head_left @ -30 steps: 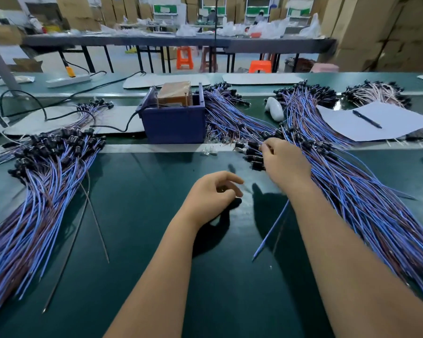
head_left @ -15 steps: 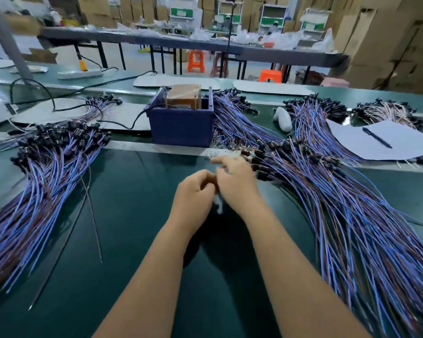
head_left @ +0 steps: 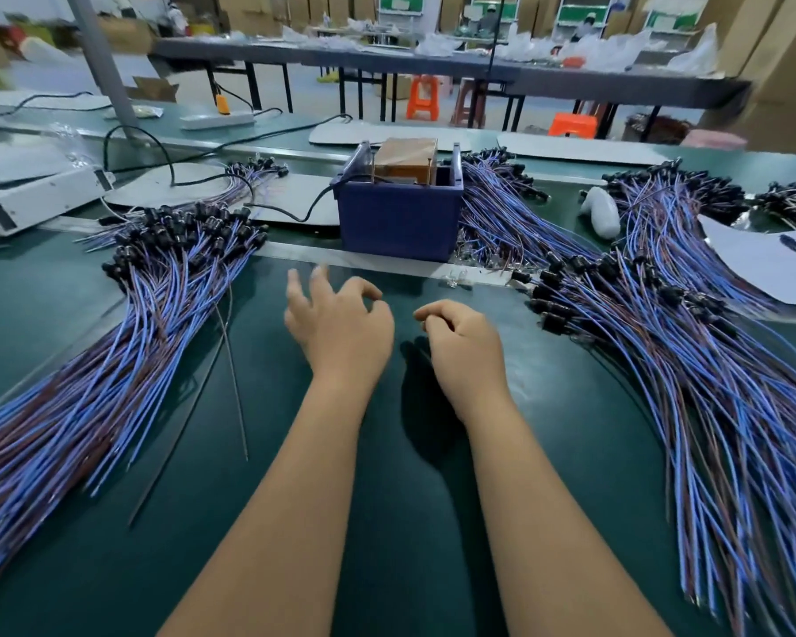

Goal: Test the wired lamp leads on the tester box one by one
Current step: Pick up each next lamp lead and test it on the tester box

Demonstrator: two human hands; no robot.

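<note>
Green matting covers the table (head_left: 387,521) in front of me, and nearly everything on it is wire. On my right a big heap of blue and brown lamp leads (head_left: 690,383) fans toward me, its black lamp holders bunched at the far end, just right of my right hand. A second heap of leads (head_left: 111,360) lies the same way on my left, well apart from both hands. More bundles sit behind, on either side of the blue tester box (head_left: 400,218), which stands at the far edge of the mat, straight ahead and beyond my fingertips, with a brown block inside and a black cable running off to its left. Farther right lies a white sheet (head_left: 754,264) with a pen on it.

My left hand (head_left: 341,319) hovers over the mat, fingers spread and loosely bent, thumb and forefinger near each other; I see nothing between them. My right hand (head_left: 465,342) is curled with thumb and forefinger pinched together; whether a lead is held there I cannot tell, since the fingers hide it.
</note>
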